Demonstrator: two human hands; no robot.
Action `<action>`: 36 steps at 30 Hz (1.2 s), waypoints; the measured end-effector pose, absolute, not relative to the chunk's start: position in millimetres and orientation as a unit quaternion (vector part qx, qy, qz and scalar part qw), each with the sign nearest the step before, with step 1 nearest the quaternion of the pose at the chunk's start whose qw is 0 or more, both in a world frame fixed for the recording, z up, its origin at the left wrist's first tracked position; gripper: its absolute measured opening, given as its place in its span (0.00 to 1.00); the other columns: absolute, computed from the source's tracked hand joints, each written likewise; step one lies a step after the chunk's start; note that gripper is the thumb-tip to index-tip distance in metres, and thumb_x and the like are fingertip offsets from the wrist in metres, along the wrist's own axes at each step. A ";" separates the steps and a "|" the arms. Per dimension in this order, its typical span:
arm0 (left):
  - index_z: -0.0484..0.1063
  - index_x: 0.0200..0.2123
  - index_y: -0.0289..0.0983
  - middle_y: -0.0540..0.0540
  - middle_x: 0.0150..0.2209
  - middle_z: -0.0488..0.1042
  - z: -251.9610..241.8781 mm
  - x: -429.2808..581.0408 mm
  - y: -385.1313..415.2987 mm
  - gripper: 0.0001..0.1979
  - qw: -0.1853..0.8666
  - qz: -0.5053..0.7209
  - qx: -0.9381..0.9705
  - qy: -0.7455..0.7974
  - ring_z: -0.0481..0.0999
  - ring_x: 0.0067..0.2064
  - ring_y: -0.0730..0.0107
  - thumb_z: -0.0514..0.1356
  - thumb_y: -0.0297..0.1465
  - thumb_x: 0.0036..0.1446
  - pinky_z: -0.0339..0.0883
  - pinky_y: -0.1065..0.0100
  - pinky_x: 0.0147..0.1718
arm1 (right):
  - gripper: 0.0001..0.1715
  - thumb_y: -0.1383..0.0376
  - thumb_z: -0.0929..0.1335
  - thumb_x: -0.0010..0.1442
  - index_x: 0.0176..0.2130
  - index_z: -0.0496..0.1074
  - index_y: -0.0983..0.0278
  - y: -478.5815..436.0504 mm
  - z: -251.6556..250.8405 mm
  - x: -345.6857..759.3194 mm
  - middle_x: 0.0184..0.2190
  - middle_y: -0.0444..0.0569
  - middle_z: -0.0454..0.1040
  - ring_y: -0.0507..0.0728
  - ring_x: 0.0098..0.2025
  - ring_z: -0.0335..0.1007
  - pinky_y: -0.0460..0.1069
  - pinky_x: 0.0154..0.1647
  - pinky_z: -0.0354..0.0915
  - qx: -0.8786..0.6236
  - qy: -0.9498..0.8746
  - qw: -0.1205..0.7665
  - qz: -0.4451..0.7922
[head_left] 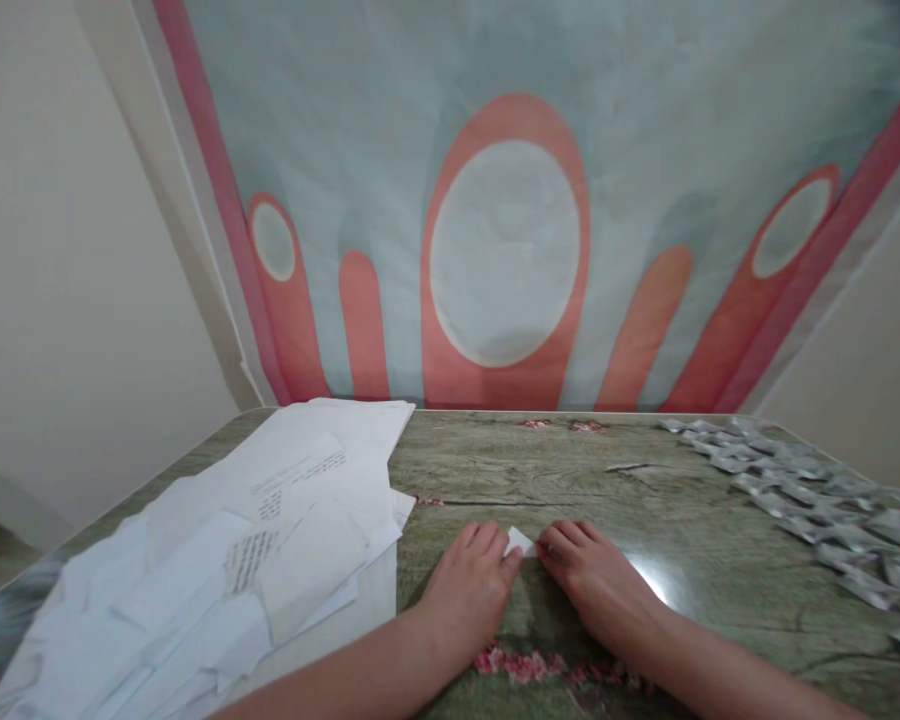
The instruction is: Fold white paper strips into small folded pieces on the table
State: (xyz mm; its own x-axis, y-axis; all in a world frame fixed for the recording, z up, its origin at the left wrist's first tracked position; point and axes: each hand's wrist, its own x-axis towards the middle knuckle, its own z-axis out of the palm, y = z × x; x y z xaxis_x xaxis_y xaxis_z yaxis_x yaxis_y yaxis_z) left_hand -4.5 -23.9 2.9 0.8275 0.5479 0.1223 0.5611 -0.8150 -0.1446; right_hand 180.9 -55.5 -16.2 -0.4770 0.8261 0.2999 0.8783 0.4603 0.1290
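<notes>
Between my two hands, on the wood-patterned table (487, 460), lies a small white piece of paper (520, 541). My left hand (474, 580) is closed on its left side, with the thumb over the lower edge. At its right edge, my right hand (591, 568) is closed with the fingertips pressed on the paper. Both palms face down, and the fingers hide part of the paper.
A large pile of white papers (315, 500), some with printed text, covers the left of the table. Several folded grey-white paper pieces (784, 490) lie in rows at the right. Behind the table hangs a patterned cloth (390, 150).
</notes>
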 end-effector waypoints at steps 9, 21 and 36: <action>0.67 0.48 0.31 0.41 0.41 0.68 0.8 4.8 -30.0 0.15 0.082 -0.038 -0.944 -0.318 0.63 0.47 0.58 0.54 0.25 0.57 0.59 0.59 0.46 | 0.11 0.73 0.64 0.59 0.37 0.75 0.63 -60.2 -16.3 184.2 0.36 0.50 0.71 0.58 0.41 0.64 0.51 0.40 0.58 -0.558 -0.818 0.124 -0.060; 0.65 0.51 0.38 0.43 0.44 0.67 -4.1 -5.2 -28.9 0.16 0.064 -0.100 -0.938 -0.327 0.62 0.48 0.59 0.52 0.26 0.60 0.60 0.58 0.47 | 0.22 0.76 0.62 0.57 0.48 0.70 0.60 -60.7 -20.1 173.0 0.46 0.51 0.70 0.58 0.48 0.63 0.53 0.47 0.59 -0.549 -0.820 0.156 -0.027; 0.73 0.41 0.31 0.38 0.40 0.70 9.2 -12.0 -31.1 0.12 0.092 -0.049 -0.919 -0.380 0.63 0.48 0.55 0.53 0.23 0.58 0.58 0.56 0.47 | 0.19 0.74 0.63 0.59 0.48 0.71 0.61 -61.4 -23.0 173.0 0.45 0.52 0.71 0.59 0.47 0.64 0.54 0.46 0.60 -0.547 -0.821 0.152 -0.060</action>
